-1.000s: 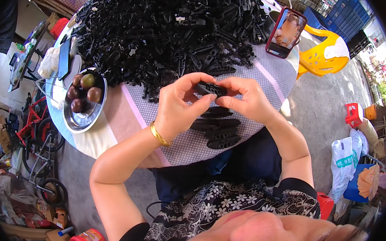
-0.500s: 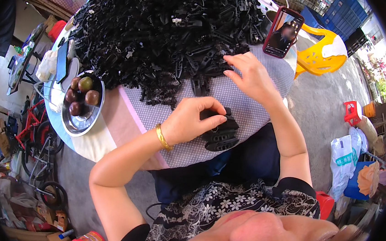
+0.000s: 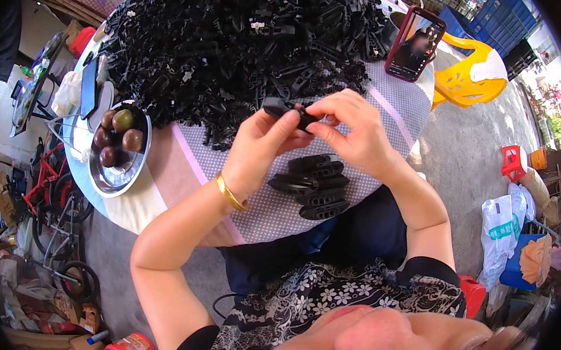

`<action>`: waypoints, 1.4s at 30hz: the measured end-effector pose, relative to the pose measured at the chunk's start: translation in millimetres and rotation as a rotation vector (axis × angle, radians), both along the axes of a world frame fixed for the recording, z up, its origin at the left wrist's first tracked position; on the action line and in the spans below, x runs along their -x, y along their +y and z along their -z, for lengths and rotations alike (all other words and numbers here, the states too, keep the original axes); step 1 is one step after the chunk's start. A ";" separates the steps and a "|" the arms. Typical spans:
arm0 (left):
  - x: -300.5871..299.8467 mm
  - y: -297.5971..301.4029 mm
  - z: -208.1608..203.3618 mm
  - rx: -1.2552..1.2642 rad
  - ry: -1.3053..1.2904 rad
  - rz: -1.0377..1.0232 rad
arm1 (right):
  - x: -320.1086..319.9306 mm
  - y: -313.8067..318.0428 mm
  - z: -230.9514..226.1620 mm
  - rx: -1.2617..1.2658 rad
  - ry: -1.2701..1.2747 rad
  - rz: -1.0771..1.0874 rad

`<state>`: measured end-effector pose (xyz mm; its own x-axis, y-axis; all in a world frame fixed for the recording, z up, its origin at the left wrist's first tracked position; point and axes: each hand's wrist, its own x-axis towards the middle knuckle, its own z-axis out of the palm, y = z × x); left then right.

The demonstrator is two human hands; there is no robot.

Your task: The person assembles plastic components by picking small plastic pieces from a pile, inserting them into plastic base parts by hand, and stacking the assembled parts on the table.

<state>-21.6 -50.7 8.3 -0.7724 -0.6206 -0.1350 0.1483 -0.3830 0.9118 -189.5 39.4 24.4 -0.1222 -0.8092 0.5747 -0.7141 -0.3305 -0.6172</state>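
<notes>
Between my two hands, over the near part of the round table, is a small black plastic part (image 3: pixel 277 106). My left hand (image 3: pixel 259 143), with a gold bangle at its wrist, pinches it between thumb and fingers. The fingertips of my right hand (image 3: pixel 355 132) close on its right end; what exactly they grip is partly hidden. A short stack of black oblong plastic pieces (image 3: pixel 322 188) lies below my hands near the table's front edge. Just beyond my hands rises a large heap of loose black plastic parts (image 3: pixel 236 45).
A metal dish (image 3: pixel 113 184) with several round dark fruits stands at the left on the patterned tablecloth (image 3: pixel 257 217). Beside it lies a blue-screened phone (image 3: pixel 89 88). A red-cased phone (image 3: pixel 414 43) stands upright at the right, before a yellow chair (image 3: pixel 466 85).
My left hand has moved up from the stack with a black part in it. My right hand has come in from the heap to meet it. The stack is now uncovered.
</notes>
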 end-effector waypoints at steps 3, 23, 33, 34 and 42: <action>-1.8 -6.5 0.9 -0.014 0.025 -0.030 | 5.1 -5.3 1.9 -0.084 0.016 0.037; -3.4 0.0 -7.3 0.024 -0.026 0.131 | 13.4 5.6 -1.4 -0.268 -0.497 -0.081; -3.4 -1.0 -4.0 -0.017 0.036 0.106 | -4.0 12.1 -0.3 0.026 -0.319 -0.110; -3.4 -0.9 -3.9 -0.029 0.033 0.102 | -5.4 12.0 -1.8 0.083 -0.200 -0.077; -2.7 -1.2 0.7 0.008 0.041 0.091 | -11.2 9.7 0.7 0.248 0.096 -0.002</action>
